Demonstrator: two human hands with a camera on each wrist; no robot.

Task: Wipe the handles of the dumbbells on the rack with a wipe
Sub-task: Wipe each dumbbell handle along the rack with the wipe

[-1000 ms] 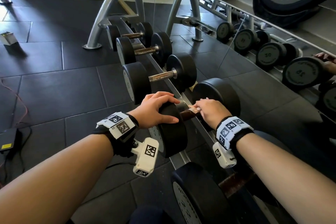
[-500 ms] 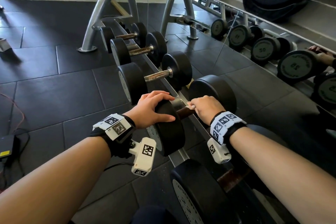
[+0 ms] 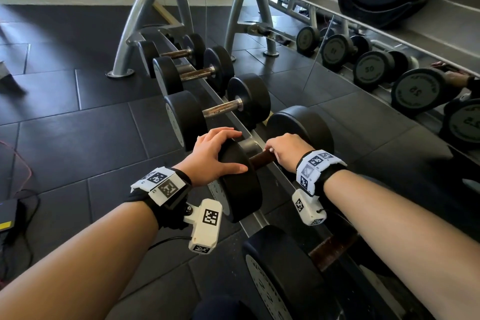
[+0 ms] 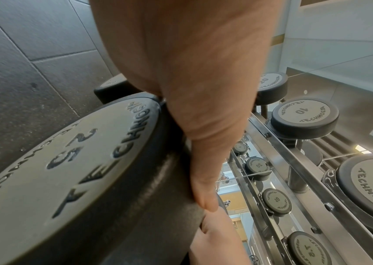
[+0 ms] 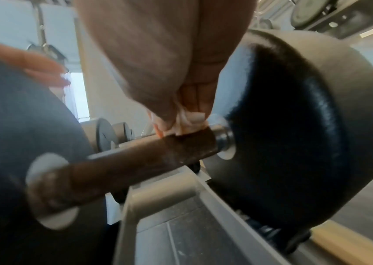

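On the far end of the rusty brown dumbbell handle (image 5: 149, 157), running left-right between black rubber heads, our right hand (image 3: 287, 149) pinches the crumpled white wipe (image 5: 189, 123), while our left hand (image 3: 217, 156) lies spread on the near head (image 3: 239, 189).

In the head view the right hand (image 3: 285, 149) covers the far end of the rusty handle (image 3: 262, 158), and the wipe (image 5: 186, 123) under it shows there only as a sliver; the right wrist view, smeared by blur, shows just a white crumple below the palm, the fingers out of sight behind the handle. The left hand (image 3: 215, 156) hides the top of the near weight head (image 3: 239, 189). In the left wrist view the palm blocks that hand's fingers, only the thumb showing. Nearer than this dumbbell, another one (image 3: 280, 275) is cut off by the bottom edge. The mirrored numbers are partly unreadable.
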